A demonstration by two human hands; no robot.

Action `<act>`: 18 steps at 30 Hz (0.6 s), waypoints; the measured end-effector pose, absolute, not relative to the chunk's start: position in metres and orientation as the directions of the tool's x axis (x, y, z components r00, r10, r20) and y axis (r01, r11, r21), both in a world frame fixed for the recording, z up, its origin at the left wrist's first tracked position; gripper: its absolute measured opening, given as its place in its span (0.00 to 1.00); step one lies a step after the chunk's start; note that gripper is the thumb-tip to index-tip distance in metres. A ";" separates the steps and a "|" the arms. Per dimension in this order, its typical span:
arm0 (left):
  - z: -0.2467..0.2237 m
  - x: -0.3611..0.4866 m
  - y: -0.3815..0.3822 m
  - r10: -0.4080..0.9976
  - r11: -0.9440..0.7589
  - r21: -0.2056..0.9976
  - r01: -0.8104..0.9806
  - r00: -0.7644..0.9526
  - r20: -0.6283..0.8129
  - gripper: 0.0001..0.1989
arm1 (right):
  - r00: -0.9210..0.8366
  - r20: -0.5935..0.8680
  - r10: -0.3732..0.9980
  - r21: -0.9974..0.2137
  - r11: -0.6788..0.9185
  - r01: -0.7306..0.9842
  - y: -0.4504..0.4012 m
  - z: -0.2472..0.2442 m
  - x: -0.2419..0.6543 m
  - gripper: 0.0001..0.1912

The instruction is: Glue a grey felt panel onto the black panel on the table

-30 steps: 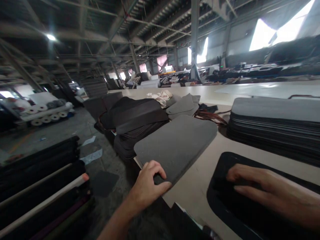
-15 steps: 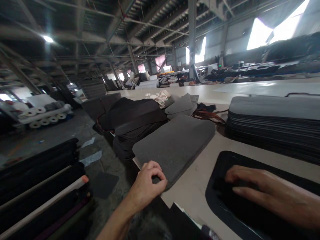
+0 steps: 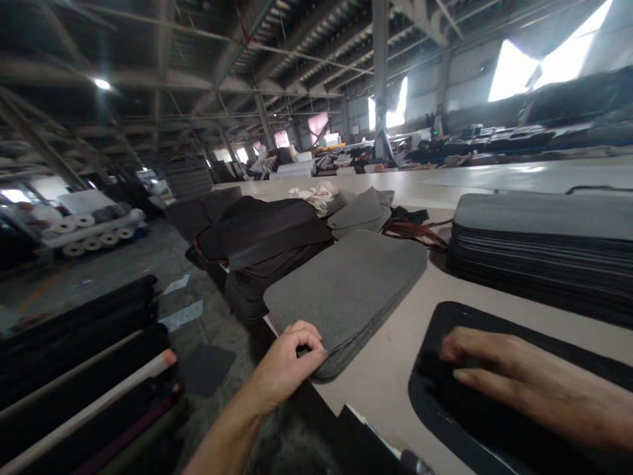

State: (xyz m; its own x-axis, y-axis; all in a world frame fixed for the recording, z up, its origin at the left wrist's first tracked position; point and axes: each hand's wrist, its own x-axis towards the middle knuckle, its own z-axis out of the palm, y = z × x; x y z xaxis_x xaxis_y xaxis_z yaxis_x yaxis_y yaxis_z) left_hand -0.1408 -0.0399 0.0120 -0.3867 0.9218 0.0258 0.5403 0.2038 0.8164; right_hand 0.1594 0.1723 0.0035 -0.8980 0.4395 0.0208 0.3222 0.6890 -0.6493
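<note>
A low stack of grey, round-cornered mats [image 3: 351,284] lies on the table, its sheet edges showing along the near right side. At its near corner is my left hand [image 3: 291,359], thumb and index finger pinched together on the top mat's edge. To the right, a black mat [image 3: 430,382] with rounded corners lies on the tabletop. My right hand [image 3: 514,376] is over this black mat, fingers bent and thumb apart, with nothing seen between them. Its fingertips look close to the dark surface; whether they touch is hard to tell.
A tall stack of grey-topped mats [image 3: 544,218] stands at the right. Dark folded fabric [image 3: 271,231] is piled left of the grey mats. Behind are grey offcuts [image 3: 361,211], brown straps [image 3: 410,229] and a white cloth [image 3: 319,193]. Dark fabric rolls [image 3: 84,330] lie at lower left.
My left hand has shifted slightly left, and the layered edges of the grey stack show more clearly. My right hand has barely moved over the black mat.
</note>
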 end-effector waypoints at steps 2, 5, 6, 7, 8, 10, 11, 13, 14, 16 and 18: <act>0.012 -0.140 -0.040 0.920 0.201 0.825 0.528 -0.392 0.027 0.13 | -0.921 -0.063 0.385 -0.648 0.686 0.331 0.170 0.009 0.150 0.14; 0.012 -0.137 -0.039 0.909 0.197 0.831 0.521 -0.415 0.045 0.12 | -0.931 -0.016 0.366 -0.661 0.695 0.284 0.158 0.014 0.129 0.11; 0.012 -0.137 -0.038 0.906 0.192 0.830 0.523 -0.419 0.054 0.12 | -0.938 0.027 0.346 -0.670 0.702 0.240 0.152 0.013 0.120 0.11; 0.012 -0.136 -0.038 0.905 0.185 0.830 0.526 -0.420 0.065 0.12 | -0.947 0.080 0.310 -0.684 0.708 0.174 0.145 0.012 0.111 0.11; 0.012 -0.136 -0.038 0.904 0.179 0.830 0.528 -0.421 0.074 0.12 | -0.955 0.135 0.263 -0.698 0.710 0.096 0.138 0.009 0.102 0.12; 0.012 -0.135 -0.038 0.902 0.174 0.828 0.534 -0.424 0.084 0.12 | -0.958 0.225 0.175 -0.714 0.699 -0.040 0.124 0.003 0.084 0.15; 0.012 -0.135 -0.039 0.901 0.174 0.828 0.533 -0.426 0.085 0.12 | -0.956 0.253 0.150 -0.714 0.695 -0.081 0.118 0.000 0.076 0.17; 0.012 -0.134 -0.039 0.899 0.180 0.828 0.531 -0.431 0.081 0.11 | -0.952 0.276 0.134 -0.704 0.702 -0.105 0.110 -0.006 0.062 0.18; 0.011 -0.134 -0.039 0.898 0.182 0.829 0.529 -0.433 0.079 0.11 | -0.952 0.273 0.137 -0.698 0.710 -0.098 0.108 -0.009 0.056 0.19; 0.009 -0.133 -0.039 0.896 0.183 0.827 0.531 -0.436 0.081 0.10 | -0.955 0.257 0.151 -0.690 0.720 -0.072 0.106 -0.013 0.047 0.19; 0.006 -0.133 -0.039 0.893 0.175 0.825 0.537 -0.439 0.097 0.10 | -0.954 0.254 0.162 -0.690 0.721 -0.061 0.106 -0.016 0.043 0.18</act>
State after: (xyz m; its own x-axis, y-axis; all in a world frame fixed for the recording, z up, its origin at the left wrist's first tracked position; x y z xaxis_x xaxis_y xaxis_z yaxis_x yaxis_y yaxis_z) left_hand -0.1333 -0.0386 0.0063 -0.4394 0.8931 0.0965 0.5368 0.1749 0.8254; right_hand 0.0427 0.1061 -0.0164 -0.9536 0.1622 0.2536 -0.0609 0.7212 -0.6900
